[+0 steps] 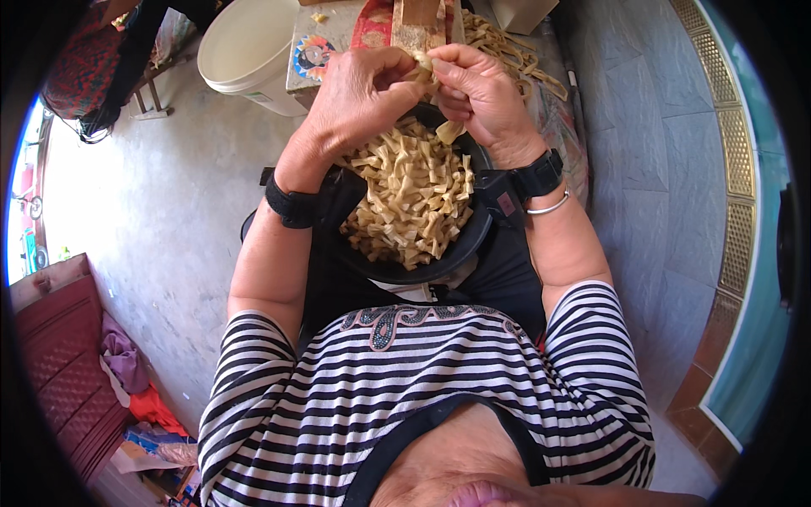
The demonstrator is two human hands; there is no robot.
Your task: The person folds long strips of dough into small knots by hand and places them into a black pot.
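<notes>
My left hand (pixel 367 95) and my right hand (pixel 485 92) meet above the far rim of a dark basin (pixel 405 275). Between their fingertips they pinch a pale yellow strip (pixel 423 60), which looks like bean curd skin and is bunched into a knot. One flared tail of it (pixel 450 132) hangs below my right palm. Many short knotted pieces (pixel 412 190) of the same material fill the basin, which sits at my lap. Behind my right hand, long loose strips (pixel 497 47) lie on the low table. My fingers partly hide the knot.
Beyond my hands, a worn wooden board (pixel 412 30) lies over red patterned cloth (pixel 367 26) on a low table (pixel 298 85). To its left stands a white plastic bucket (pixel 272 101). Clear plastic sheeting (pixel 564 139) hangs at the right. A maroon panel (pixel 70 361) is at lower left.
</notes>
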